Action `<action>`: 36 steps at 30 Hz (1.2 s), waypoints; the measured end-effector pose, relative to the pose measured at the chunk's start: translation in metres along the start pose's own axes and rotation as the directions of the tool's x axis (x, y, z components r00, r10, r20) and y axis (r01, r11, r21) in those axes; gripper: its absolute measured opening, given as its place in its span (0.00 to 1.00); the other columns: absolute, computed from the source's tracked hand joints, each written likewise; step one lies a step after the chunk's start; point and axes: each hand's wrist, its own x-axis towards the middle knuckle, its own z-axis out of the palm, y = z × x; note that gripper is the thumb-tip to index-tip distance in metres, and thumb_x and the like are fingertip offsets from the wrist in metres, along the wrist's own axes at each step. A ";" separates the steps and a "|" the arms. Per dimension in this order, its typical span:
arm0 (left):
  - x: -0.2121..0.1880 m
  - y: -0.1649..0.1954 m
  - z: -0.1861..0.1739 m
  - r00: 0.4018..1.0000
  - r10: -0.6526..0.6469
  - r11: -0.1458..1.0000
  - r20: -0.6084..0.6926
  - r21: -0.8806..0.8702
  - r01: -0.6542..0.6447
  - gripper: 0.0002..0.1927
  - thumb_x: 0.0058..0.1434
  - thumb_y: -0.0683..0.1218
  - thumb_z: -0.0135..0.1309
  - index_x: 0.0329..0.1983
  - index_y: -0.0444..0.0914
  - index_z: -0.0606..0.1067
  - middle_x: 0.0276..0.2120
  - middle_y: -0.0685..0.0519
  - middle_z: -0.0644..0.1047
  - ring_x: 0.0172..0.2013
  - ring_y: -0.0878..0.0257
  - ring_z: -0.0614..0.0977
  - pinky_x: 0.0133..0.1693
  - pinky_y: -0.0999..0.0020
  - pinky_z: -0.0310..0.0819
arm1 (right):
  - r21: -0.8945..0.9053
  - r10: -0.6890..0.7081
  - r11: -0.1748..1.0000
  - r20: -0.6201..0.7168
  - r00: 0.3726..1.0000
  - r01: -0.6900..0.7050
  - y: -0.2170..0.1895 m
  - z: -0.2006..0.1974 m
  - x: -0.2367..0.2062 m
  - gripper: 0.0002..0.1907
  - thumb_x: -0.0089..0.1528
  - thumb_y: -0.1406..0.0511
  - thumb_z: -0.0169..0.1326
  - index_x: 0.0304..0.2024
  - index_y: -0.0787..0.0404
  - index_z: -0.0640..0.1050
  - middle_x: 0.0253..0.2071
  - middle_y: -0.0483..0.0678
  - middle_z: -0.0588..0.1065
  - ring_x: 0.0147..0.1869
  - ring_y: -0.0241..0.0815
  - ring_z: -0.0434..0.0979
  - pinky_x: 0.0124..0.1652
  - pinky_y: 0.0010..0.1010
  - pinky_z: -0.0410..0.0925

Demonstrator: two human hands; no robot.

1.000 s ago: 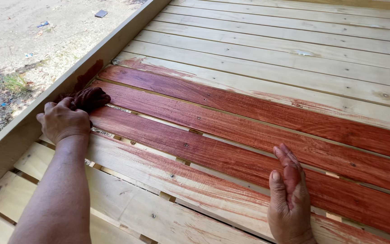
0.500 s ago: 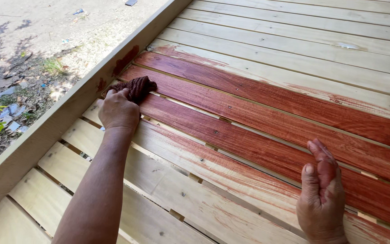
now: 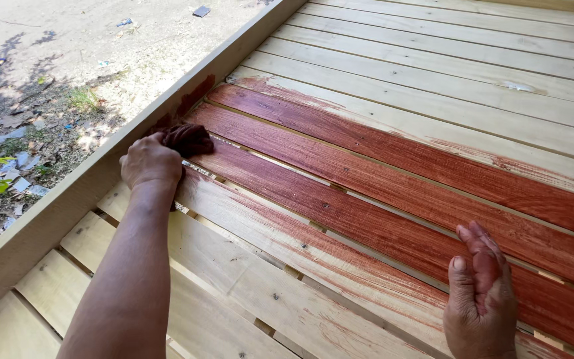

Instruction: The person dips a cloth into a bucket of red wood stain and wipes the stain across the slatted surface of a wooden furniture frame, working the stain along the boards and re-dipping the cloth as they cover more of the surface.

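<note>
- Pressing down on a dark reddish-brown stained cloth rag [image 3: 189,138], the left hand [image 3: 149,161] has its fingers curled shut around the wad, knuckles up.
- Rag sits just ahead of the left hand's knuckles, touching the red-brown stained wooden slat [image 3: 393,193] at its near-left end, right beside the pale raw-wood edge beam [image 3: 68,199].
- A smear of the same red stain marks the beam's inner face just beyond the rag.
- Right hand [image 3: 481,299] lies flat, palm down, fingers straight and close together, holding nothing; it rests on a stained slat, fingertips red-tinted.
- Hands are well apart, left one further out along the slats, right one close to the viewer.
- Between the hands: a pale wooden slat [image 3: 287,266] with only thin reddish streaks.
- Beyond the stained slats, away from both hands: bare light unstained pine planks [image 3: 446,66].
- Left of the left hand, past the beam: sandy ground with dry leaves and litter [image 3: 41,86], green leaves at the far edge.
</note>
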 end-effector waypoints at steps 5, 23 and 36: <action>0.001 -0.004 0.010 0.986 -0.105 0.991 -0.132 -0.102 0.092 0.25 0.63 0.45 0.48 0.63 0.56 0.77 0.59 0.48 0.72 0.58 0.45 0.70 0.58 0.52 0.69 | 0.035 0.018 0.999 0.005 1.000 -0.019 -0.002 0.002 0.000 0.21 0.73 0.60 0.39 0.62 0.67 0.71 0.69 0.59 0.66 0.78 0.53 0.60 0.69 0.42 0.57; -0.110 0.057 0.006 0.973 0.233 0.972 0.000 -0.019 -0.233 0.23 0.62 0.46 0.46 0.61 0.50 0.77 0.57 0.48 0.72 0.56 0.46 0.73 0.52 0.50 0.75 | 0.050 0.036 0.998 -0.045 0.998 -0.034 0.000 0.002 0.003 0.21 0.73 0.60 0.39 0.60 0.66 0.73 0.68 0.59 0.68 0.76 0.54 0.61 0.69 0.45 0.58; 0.019 0.015 0.029 0.986 0.050 0.998 -0.160 -0.025 -0.054 0.25 0.61 0.45 0.47 0.60 0.54 0.78 0.60 0.45 0.68 0.58 0.43 0.69 0.57 0.50 0.70 | 0.115 0.101 0.989 -0.050 0.994 -0.095 0.017 -0.001 -0.004 0.20 0.73 0.60 0.39 0.58 0.65 0.74 0.68 0.56 0.69 0.79 0.51 0.61 0.69 0.44 0.58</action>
